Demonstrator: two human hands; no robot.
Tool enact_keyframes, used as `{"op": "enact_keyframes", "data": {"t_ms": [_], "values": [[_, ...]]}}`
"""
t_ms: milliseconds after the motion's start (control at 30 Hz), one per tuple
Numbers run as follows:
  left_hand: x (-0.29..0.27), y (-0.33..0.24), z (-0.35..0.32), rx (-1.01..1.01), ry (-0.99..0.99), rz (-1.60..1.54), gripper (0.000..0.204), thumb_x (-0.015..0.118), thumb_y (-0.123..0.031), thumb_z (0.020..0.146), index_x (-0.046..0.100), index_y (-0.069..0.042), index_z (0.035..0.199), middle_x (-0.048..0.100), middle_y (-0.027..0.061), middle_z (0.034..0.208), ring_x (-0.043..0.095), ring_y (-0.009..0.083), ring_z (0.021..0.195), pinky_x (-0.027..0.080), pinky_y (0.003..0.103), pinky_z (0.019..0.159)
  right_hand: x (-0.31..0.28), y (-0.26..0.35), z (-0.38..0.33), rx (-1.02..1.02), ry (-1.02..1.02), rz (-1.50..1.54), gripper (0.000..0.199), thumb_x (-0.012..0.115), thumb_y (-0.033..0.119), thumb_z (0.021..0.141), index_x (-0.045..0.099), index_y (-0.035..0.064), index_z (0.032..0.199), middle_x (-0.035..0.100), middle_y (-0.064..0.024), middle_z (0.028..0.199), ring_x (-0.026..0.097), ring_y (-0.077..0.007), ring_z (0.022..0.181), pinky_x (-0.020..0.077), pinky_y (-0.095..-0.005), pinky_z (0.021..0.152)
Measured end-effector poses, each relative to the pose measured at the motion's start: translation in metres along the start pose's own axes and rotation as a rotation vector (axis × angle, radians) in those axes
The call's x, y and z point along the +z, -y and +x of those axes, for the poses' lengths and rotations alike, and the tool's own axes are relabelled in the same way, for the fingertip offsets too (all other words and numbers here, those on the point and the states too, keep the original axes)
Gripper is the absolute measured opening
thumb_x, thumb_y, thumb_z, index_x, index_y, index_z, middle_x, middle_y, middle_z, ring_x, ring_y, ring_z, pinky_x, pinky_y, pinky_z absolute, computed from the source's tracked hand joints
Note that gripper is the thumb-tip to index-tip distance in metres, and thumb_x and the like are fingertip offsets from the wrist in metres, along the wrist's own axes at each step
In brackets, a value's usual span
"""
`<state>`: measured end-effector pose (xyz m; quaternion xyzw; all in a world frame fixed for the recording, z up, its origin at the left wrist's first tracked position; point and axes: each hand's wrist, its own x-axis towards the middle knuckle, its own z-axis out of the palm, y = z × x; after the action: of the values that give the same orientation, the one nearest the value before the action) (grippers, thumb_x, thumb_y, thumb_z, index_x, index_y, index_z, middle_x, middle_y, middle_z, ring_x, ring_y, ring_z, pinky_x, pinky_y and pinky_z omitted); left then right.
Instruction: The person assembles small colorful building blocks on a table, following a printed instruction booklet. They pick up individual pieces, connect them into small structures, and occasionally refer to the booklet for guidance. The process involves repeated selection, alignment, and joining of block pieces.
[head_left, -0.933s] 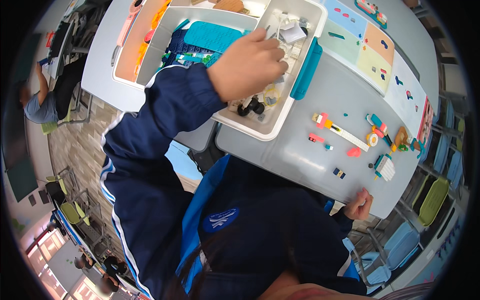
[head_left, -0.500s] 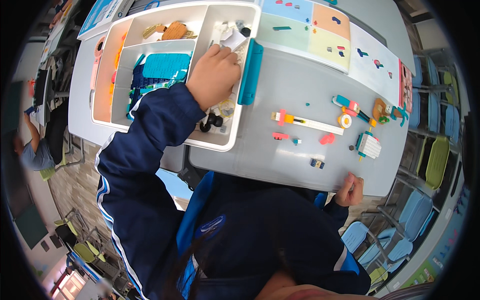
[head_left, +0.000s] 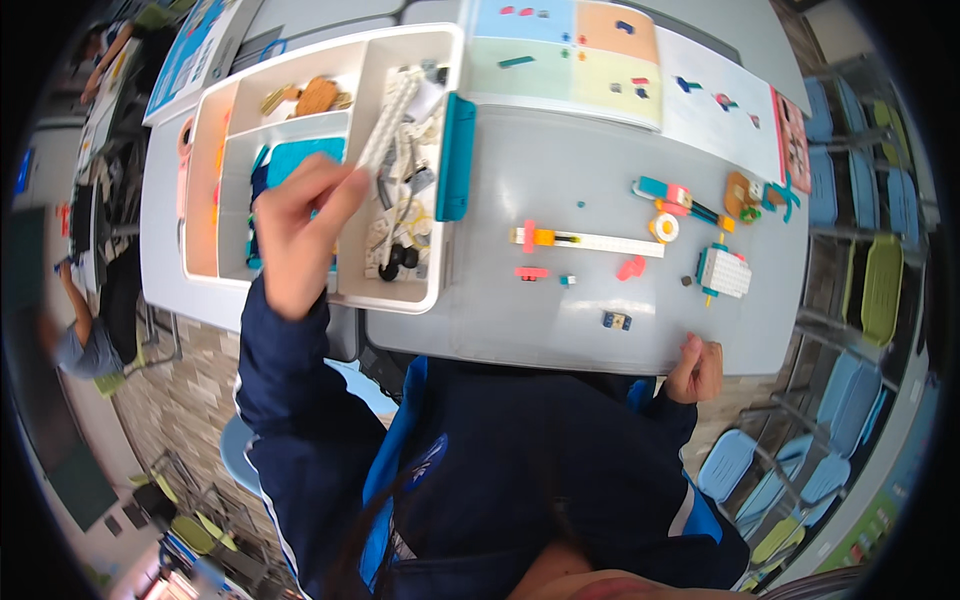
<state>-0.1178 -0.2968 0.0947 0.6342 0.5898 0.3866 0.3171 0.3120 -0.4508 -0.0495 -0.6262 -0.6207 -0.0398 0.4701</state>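
Note:
Over the divided white tray [head_left: 441, 270], my left hand [head_left: 305, 225] is closed, its fingers pinched and blurred by motion. From its fingertips a long white studded strip [head_left: 390, 122] slants over the compartment of white and grey pieces [head_left: 410, 180]. The palm side is hidden. My right hand [head_left: 695, 370] rests curled at the table's front edge; whatever its fingers may hold is too small to make out. In front of it lie a white and teal block build [head_left: 724, 272], a small dark blue piece [head_left: 617, 320] and a white beam with a coral end [head_left: 600, 243].
An open picture booklet [head_left: 570, 75] lies at the back of the grey table [head_left: 510, 330]. To the right are a teal and coral build [head_left: 680, 200] and a brown piece [head_left: 742, 195]. Blue chairs [head_left: 730, 465] stand beyond. Another person [head_left: 85, 345] sits far left.
My left hand has come out of the white-piece compartment, moving left and nearer with the white studded strip. The view has shifted slightly. My right hand stays at the table edge.

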Motion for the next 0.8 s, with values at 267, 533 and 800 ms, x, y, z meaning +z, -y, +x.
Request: {"op": "enact_keyframes", "data": {"t_ms": [267, 533, 800], "values": [[0.031, -0.027, -0.039, -0.185, 0.279, -0.939, 0.025, 0.060, -0.013, 0.093, 0.072, 0.009, 0.100, 0.064, 0.0094, 0.086, 0.047, 0.0120, 0.075, 0.038, 0.027, 0.072, 0.002, 0.001, 0.006, -0.051, -0.036, 0.030, 0.008, 0.066, -0.008, 0.084, 0.067, -0.0060, 0.076, 0.059, -0.0120, 0.064, 0.048, -0.0246, 0.052, 0.0349, -0.0347, 0.050], [0.027, -0.017, -0.035, -0.142, -0.021, -0.725, 0.022, 0.063, -0.012, 0.094, 0.072, 0.007, 0.100, 0.052, 0.0012, 0.078, 0.044, 0.0103, 0.076, 0.037, 0.025, 0.074, 0.000, 0.001, 0.006, -0.053, -0.048, 0.043, 0.008, 0.066, -0.008, 0.084, 0.067, -0.0062, 0.076, 0.060, -0.0126, 0.063, 0.048, -0.0247, 0.052, 0.0340, -0.0341, 0.050], [0.023, -0.002, -0.041, 0.289, -0.386, 0.442, 0.012, 0.070, 0.002, 0.087, 0.070, 0.005, 0.098, 0.060, 0.0072, 0.084, 0.055, 0.0156, 0.073, 0.044, 0.028, 0.066, 0.001, 0.003, 0.011, -0.068, -0.044, 0.041, 0.008, 0.065, -0.009, 0.083, 0.066, -0.0067, 0.075, 0.057, -0.0123, 0.061, 0.047, -0.0248, 0.051, 0.0327, -0.0351, 0.050]]}}
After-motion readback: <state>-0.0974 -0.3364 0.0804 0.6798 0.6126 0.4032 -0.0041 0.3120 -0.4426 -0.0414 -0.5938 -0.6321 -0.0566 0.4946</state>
